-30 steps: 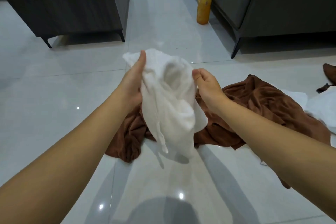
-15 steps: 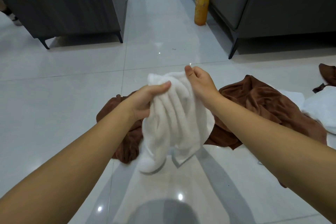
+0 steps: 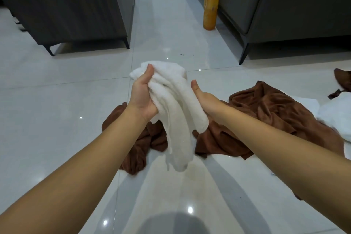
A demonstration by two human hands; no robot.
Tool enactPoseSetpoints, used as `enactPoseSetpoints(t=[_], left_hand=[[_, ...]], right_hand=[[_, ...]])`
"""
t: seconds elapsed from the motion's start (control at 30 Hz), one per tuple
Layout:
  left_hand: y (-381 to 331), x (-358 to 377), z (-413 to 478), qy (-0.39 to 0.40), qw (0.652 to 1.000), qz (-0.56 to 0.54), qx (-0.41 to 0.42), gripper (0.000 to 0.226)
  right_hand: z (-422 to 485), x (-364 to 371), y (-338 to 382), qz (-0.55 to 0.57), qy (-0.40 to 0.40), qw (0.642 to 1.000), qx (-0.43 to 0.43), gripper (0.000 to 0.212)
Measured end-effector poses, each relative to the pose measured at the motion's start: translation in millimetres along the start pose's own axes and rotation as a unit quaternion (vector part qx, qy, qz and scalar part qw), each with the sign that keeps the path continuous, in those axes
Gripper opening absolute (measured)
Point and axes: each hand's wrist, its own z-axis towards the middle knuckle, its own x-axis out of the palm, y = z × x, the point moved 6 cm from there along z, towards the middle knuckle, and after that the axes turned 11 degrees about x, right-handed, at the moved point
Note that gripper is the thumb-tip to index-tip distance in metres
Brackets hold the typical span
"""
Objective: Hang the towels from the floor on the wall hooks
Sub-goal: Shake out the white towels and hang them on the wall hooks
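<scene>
A small white towel (image 3: 176, 119) hangs bunched in the air between my hands, above the floor. My left hand (image 3: 142, 97) grips its upper left part, thumb pressed on top. My right hand (image 3: 203, 99) holds its right side, thumb up and fingers hidden behind the cloth. A large brown towel (image 3: 266, 112) lies crumpled on the white tiles below and to the right. More white towels (image 3: 334, 116) lie at the right edge, with another brown piece (image 3: 343, 80) beyond them. No wall hooks are in view.
A dark cabinet on legs (image 3: 72, 5) stands at the back left and a dark grey sofa (image 3: 294, 5) at the back right. An orange bottle (image 3: 210, 8) stands on the floor beside the sofa. Glossy white tiles (image 3: 57, 110) run between them.
My left hand has shifted up to the towel's top left with the thumb on top. My right hand has dropped lower along the right side. The towel hangs longer and narrower.
</scene>
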Motion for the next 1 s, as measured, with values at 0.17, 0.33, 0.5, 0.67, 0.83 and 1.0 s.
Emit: enactPoseSetpoints(t=[0.17, 0.33, 0.5, 0.67, 0.83, 1.0], left_hand=[[4.4, 3.2, -3.3, -0.001, 1.0, 0.005, -0.011, 0.058], [12.1, 9.5, -5.3, -0.01, 1.0, -0.007, -0.002, 0.061], [14.4, 4.7, -5.2, -0.035, 0.997, 0.067, -0.006, 0.048], [3.5, -25.4, 1.0, -0.117, 0.981, 0.151, 0.028, 0.041], [-9.6, -39.6, 2.5, -0.148, 0.965, 0.21, 0.062, 0.026], [-18.2, -36.1, 5.8, -0.144, 0.954, 0.25, 0.081, 0.024]], right_hand=[[4.9, 9.8, 1.2, 0.136, 0.097, 0.986, 0.004, 0.106], [4.3, 15.8, 13.6, 0.266, 0.159, 0.95, -0.044, 0.101], [5.2, -1.4, 17.8, 0.323, 0.101, 0.941, -0.02, 0.096], [0.6, -21.6, 10.7, 0.169, 0.027, 0.985, 0.038, 0.071], [-4.1, -18.1, -4.5, 0.09, 0.167, 0.974, 0.123, 0.084], [-4.6, -11.2, -4.6, 0.074, 0.17, 0.975, 0.124, 0.09]])
